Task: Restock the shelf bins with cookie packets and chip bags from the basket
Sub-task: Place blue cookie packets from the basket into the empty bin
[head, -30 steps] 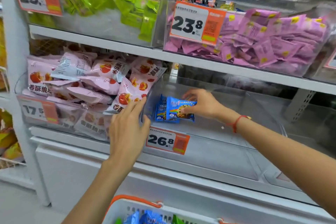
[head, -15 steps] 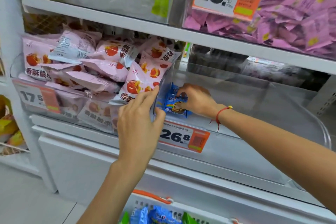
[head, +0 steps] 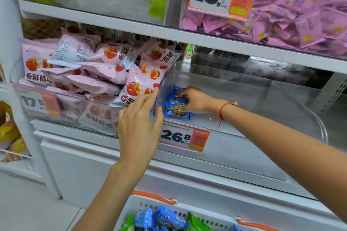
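The left hand [head: 139, 118] braces the clear bin [head: 234, 99] at its left front corner, fingers straight. The right hand [head: 195, 100], fingers curled, pinches blue cookie packets [head: 175, 108] in that corner. Best pressed flat against the wall. They look glossy, slippery and crinkly.

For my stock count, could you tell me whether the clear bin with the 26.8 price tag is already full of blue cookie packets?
No, the clear bin holds only a few blue cookie packets in its front left corner.
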`<state>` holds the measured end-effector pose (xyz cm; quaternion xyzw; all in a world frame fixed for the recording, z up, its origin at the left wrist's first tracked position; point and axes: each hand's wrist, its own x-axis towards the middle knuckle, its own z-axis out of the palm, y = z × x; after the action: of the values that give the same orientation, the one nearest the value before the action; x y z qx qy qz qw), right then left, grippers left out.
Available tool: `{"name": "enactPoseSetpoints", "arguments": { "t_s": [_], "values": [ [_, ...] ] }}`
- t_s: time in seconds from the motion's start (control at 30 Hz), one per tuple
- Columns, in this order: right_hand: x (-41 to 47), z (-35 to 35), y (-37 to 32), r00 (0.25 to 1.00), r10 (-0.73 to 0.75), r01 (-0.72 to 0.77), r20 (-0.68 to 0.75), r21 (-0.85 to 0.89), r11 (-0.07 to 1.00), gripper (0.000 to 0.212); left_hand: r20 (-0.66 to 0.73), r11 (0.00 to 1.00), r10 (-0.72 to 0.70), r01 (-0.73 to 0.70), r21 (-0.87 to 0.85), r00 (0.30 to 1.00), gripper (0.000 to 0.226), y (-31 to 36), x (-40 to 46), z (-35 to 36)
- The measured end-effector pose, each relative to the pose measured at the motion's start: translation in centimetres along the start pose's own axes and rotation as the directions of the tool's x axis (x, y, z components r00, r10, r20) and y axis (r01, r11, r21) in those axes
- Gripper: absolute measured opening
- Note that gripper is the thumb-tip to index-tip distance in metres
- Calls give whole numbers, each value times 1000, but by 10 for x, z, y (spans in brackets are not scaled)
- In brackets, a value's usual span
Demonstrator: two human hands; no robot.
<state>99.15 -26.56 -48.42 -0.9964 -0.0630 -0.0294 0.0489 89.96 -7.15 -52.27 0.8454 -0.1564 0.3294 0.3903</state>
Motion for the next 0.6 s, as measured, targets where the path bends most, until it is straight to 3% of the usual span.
{"name": "enactPoseSetpoints", "arguments": {
  "t_s": [0.1, 0.27, 0.43, 0.53, 0.6],
  "values": [
    [-17, -8, 3, 998, -2, 6, -70, 59, 998, 57, 42, 999, 5, -6, 37, 999, 45, -1, 0, -2],
    [-72, -22, -7, 964, -7, 58, -264, 186, 981, 41, 125, 999, -1, -5, 49, 992, 49, 1, 1, -10],
    [-148, -12, -35, 846, -20, 225, -533, 323, 919, 21, -40, 995, 80, -77, 68, 996, 44, 10, -27, -23],
    [-183, 17, -45, 858, -48, 260, -511, 352, 899, 19, -66, 999, 39, -37, 32, 997, 38, 15, -62, -28],
    [-201, 44, -46, 911, -52, 218, -409, 371, 903, 18, 17, 999, 3, -3, 37, 1000, 33, 10, -87, -25]
  ]
}}
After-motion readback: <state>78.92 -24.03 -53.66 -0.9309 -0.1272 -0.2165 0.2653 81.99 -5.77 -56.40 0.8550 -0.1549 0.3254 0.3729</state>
